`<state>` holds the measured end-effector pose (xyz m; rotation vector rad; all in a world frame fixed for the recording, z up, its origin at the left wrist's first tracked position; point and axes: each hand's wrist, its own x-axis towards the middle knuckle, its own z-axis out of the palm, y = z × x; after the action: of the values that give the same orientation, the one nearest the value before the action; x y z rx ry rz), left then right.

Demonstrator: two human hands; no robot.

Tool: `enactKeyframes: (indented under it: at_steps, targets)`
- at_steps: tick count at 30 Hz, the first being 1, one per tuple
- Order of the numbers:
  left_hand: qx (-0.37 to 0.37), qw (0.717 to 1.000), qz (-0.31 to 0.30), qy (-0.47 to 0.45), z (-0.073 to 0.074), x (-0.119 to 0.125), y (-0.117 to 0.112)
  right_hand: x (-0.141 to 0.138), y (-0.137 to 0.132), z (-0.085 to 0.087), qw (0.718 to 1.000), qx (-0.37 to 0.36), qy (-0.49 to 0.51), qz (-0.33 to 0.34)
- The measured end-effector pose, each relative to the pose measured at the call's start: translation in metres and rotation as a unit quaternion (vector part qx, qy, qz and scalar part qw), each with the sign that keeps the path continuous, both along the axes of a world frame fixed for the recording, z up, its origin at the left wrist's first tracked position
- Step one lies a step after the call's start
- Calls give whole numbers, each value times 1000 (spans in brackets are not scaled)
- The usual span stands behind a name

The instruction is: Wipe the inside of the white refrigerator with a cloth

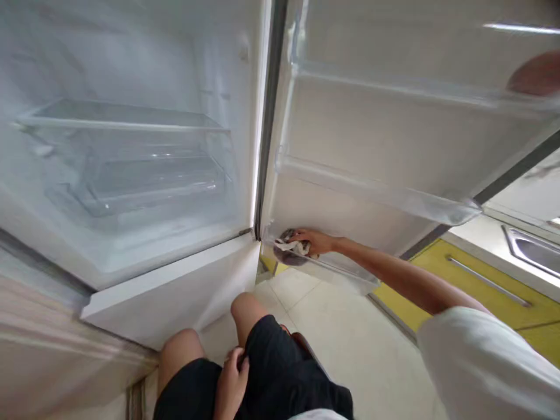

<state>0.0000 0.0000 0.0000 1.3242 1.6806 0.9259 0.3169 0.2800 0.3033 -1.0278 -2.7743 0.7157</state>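
My right hand (314, 240) reaches into the lowest clear door bin (345, 274) of an open refrigerator. Its fingers are closed on a crumpled cloth (294, 245), partly pale and partly dark, pressed into the bin's hinge-side end. The cloth's lower part shows blurred through the clear plastic. My left hand (231, 379) rests on my lap against the black shorts (284, 367). Its fingers are curled in, with no object visible in them.
On the left is the refrigerator interior with a glass shelf (126, 114) and a clear drawer (161, 181). The open door (371, 128) carries higher bins, including a middle one (371, 192). Yellow cabinets (476, 286) and a sink (534, 248) stand at right.
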Motion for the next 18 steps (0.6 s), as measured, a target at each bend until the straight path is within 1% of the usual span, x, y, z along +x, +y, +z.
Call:
enactKeyframes:
  at_steps: [3, 5, 8, 10, 14, 16, 18]
  targets:
    - [1, 1000, 3, 7, 3, 1, -1, 18, -2, 11, 999, -36, -28, 22]
    - [0, 1000, 0, 13, 5, 0, -1, 27, -8, 19, 997, -48, -56, 25]
    - [-4, 1000, -8, 21, 9, 0, -3, 36, -23, 30, 993, -49, -108, 18]
    - [-8, 1000, -13, 25, 11, 0, -3, 39, -35, 37, 991, -33, -132, 9]
    - [-20, 999, -22, 34, 10, 0, -1, 39, -52, 50, 992, -4, -122, -23]
    - [-20, 999, -23, 34, 9, 0, 0, 34, -52, 54, 994, 5, -106, -38]
    - [-19, 999, -22, 30, 9, 0, 1, 23, -46, 55, 996, 27, -69, -50]
